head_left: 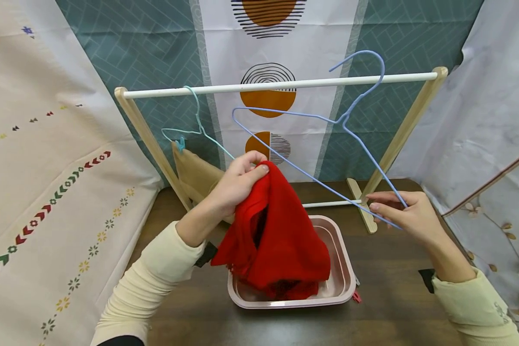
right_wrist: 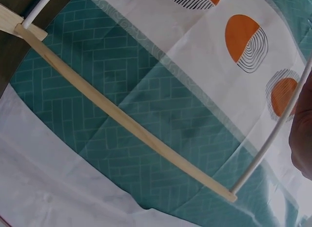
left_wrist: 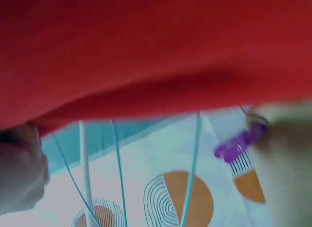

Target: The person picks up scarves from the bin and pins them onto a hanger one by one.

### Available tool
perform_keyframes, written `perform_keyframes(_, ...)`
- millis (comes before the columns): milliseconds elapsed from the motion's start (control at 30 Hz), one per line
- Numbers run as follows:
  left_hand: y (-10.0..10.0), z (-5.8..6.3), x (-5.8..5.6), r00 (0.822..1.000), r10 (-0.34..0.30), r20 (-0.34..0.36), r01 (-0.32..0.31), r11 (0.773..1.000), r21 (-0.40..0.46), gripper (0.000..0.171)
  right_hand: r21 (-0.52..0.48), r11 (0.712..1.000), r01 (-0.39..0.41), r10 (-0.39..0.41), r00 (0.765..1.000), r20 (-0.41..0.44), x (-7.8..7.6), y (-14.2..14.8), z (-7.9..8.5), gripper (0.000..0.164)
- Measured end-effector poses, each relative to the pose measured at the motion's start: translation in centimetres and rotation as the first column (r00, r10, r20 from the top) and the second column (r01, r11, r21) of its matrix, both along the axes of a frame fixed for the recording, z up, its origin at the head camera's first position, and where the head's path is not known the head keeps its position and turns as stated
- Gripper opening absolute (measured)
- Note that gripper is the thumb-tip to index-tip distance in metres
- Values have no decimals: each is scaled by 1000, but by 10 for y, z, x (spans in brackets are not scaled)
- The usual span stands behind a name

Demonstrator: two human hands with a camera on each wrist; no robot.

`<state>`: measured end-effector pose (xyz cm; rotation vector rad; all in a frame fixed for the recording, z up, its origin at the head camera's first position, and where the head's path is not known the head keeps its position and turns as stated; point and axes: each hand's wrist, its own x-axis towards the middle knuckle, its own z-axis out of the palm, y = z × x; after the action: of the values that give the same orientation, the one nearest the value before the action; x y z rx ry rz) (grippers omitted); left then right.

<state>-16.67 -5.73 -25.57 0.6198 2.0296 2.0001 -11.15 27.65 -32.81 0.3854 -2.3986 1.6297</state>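
My left hand pinches the top of a bunched red cloth between thumb and fingers. The cloth hangs down over a pink basin, its lower part inside the rim. In the left wrist view the red cloth fills the upper half, and part of the hand shows at the left edge. At the right, my right hand grips one lower corner of a blue wire hanger, tilted with its hook upward. Only a dark part of that hand shows in the right wrist view.
A white rail on wooden posts spans the back. From it hangs a mint hanger with a tan cloth clipped on by a blue clip. A purple clip shows too. A red clip lies beside the basin.
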Motion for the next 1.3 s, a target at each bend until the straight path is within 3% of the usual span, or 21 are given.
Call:
perform_keyframes(67,-1,6,1,988,49,144,-73,984,161,11,-7,1000,-1,1,1000,0,0,0,0,24)
perform_keyframes(167,-3,11,3,966,106,236,-184,924,335,12,-8,1000,-10,10,1000,-1,0,0,1,24)
perform_keyframes(233,-2,13,4,963,127,237,-213,898,386,12,-2,1000,-14,14,1000,0,-1,0,0,24)
perform_keyframes(400,0,17,7,969,152,194,-226,862,453,11,14,1000,-9,9,1000,0,0,0,-1,22)
perform_keyframes(533,-1,21,9,971,183,151,-236,817,526,11,16,1000,-6,6,1000,1,-1,-2,0,21)
perform_keyframes(667,-3,27,11,979,183,91,-199,759,620,11,14,1000,-5,5,1000,-2,-1,-3,0,20)
perform_keyframes(800,-5,30,15,986,145,82,-163,732,662,12,-14,1000,-24,24,1000,-10,-1,-4,0,20)
perform_keyframes(867,-5,27,17,991,104,79,-130,717,685,12,-55,996,-74,73,997,-31,-2,-4,-1,21)
perform_keyframes(967,-4,21,18,1000,-1,20,-15,661,751,7,-124,978,-171,161,984,-82,-5,-7,-1,27)
perform_keyframes(1067,1,14,11,990,-119,-74,132,623,771,19,-166,945,-281,257,954,-156,-9,-10,1,29)
perform_keyframes(1133,5,9,5,978,-175,-117,203,639,742,28,-163,927,-337,304,933,-194,-10,-12,2,29)
perform_keyframes(1200,9,5,0,970,-194,-143,238,681,693,28,-133,909,-396,360,904,-230,-12,-13,4,28)
perform_keyframes(1300,16,2,-8,974,-144,-176,224,750,623,17,-41,880,-473,445,853,-270,-13,-13,6,28)
